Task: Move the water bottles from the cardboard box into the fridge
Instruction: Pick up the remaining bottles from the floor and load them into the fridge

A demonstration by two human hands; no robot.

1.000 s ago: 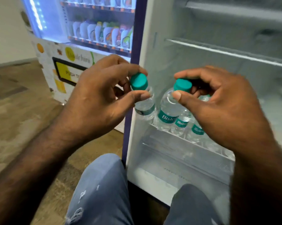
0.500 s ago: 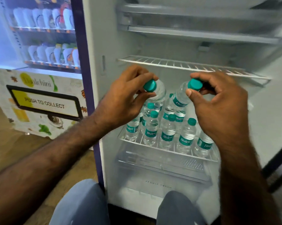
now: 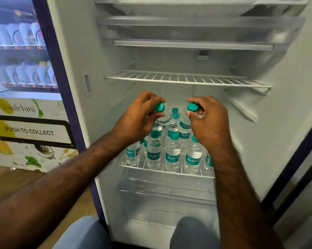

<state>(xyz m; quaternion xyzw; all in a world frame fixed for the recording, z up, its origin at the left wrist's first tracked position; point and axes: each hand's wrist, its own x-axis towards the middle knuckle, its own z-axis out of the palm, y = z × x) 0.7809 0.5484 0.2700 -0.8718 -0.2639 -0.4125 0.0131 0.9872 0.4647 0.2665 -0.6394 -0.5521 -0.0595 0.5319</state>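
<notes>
Both hands inside the open fridge [image 3: 76, 56], each holding a water bottle by its cap.

Left hand [image 3: 137, 121] pinches a teal cap [image 3: 159, 107]; right hand [image 3: 208, 121] pinches another [image 3: 192, 106]; both held bottles tilted above Bisleri bottles [image 3: 172, 155] standing on the lower wire shelf [image 3: 142, 167]; upper wire shelf [image 3: 187, 79] bare; vending machine [image 3: 26, 108] left.

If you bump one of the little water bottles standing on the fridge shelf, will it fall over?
Probably, yes. The front-row bottle is tall and narrow and stands on a wire shelf, so it may wobble. It looks full, so likely heavy enough to resist a light nudge. Neighbours stand close beside it, so it would likely lean on them rather than drop flat.
</notes>
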